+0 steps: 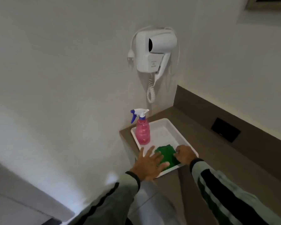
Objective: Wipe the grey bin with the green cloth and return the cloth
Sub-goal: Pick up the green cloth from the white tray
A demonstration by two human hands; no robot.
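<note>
The green cloth (166, 154) lies folded in the near part of a white tray (172, 127) on the brown counter. My left hand (148, 164) is spread flat, fingers apart, with its fingertips resting on the cloth's left edge. My right hand (184, 154) has its fingers curled on the cloth's right edge. A pale grey rounded shape (146, 202) shows low between my sleeves, below the counter; whether it is the grey bin I cannot tell.
A pink spray bottle (142, 132) with a white and blue trigger stands in the tray's far left corner. A white hair dryer (154, 51) hangs on the wall above. The brown counter (217, 159) runs right, with a black socket plate (225, 132) on its backsplash.
</note>
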